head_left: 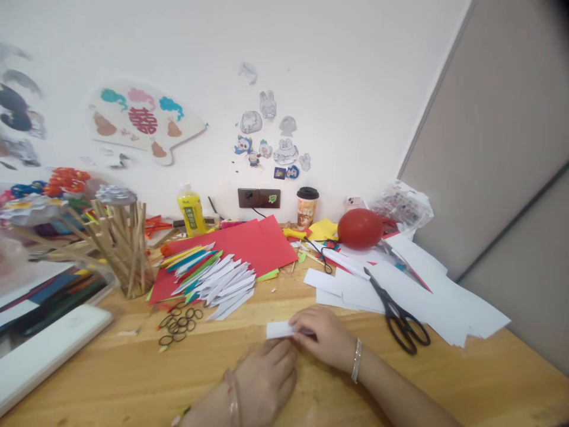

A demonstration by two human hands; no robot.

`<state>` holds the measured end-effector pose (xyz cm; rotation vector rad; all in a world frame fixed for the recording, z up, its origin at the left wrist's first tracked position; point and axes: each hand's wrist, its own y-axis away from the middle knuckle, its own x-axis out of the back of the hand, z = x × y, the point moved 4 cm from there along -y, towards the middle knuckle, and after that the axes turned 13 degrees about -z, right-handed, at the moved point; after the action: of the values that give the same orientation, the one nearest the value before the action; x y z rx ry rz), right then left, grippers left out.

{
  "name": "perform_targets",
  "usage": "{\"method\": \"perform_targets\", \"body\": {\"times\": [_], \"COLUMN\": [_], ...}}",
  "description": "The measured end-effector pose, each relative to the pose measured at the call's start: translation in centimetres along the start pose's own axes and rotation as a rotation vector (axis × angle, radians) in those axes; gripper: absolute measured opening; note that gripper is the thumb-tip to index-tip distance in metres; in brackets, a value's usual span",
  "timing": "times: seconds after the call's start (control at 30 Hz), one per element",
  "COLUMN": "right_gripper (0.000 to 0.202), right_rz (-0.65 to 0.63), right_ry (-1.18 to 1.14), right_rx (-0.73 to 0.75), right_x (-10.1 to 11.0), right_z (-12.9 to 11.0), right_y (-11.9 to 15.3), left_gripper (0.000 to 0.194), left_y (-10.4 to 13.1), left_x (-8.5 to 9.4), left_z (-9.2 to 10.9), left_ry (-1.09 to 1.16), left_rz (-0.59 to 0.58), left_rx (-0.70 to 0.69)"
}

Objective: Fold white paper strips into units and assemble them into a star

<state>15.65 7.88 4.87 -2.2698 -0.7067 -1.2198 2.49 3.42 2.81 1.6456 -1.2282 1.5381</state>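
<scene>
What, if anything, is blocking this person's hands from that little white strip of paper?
Nothing visible. The right hand is on the white strip, and the left hand is at its near edge. The scissors lie off to the right, the dark rings off to the left.

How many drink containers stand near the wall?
2: the yellow bottle left of the socket, and the cup right of it. More may be hidden.
</scene>
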Motion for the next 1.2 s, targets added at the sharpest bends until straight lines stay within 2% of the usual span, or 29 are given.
{"method": "perform_targets", "body": {"times": [0.1,0.3,0.5,0.7,0.83,0.97,1.2], "right_gripper": [0.009,0.008,0.008,0.009,0.011,0.016,0.019], "right_rz": [0.012,0.022,0.053,0.036,-0.017,-0.050,-0.024], "right_ry": [-0.099,-0.105,-0.106,-0.101,-0.101,-0.111,-0.101], "right_rx": [-0.081,-0.089,-0.114,-0.175,-0.170,-0.199,-0.296], "right_x": [0.1,0.1,-0.1,-0.4,0.0,0.3,0.1], "right_z": [0.5,0.9,1.2,1.9,1.7,1.5,1.6], "right_y": [-0.3,-0.9,-1.2,-1.2,-1.2,-1.0,-0.8], "left_gripper": [0.019,0.020,0.034,0.037,0.036,0.036,0.049], "left_y": [-0.2,-0.3,-0.5,-0.6,-0.4,0.1,-0.1], "left_x": [-0.1,-0.2,-0.3,-0.5,-1.0,-1.5,-1.6], "left_z": [-0.5,-0.5,-0.8,-1.6,-1.0,-0.2,-0.3], "left_ry": [-0.020,-0.102,-0.101,-0.048,-0.061,-0.045,0.025], "left_rz": [-0.012,0.005,-0.127,-0.198,-0.205,-0.189,-0.364], "left_rx": [0.038,0.117,0.093,0.151,0.167,0.276,0.310]}}
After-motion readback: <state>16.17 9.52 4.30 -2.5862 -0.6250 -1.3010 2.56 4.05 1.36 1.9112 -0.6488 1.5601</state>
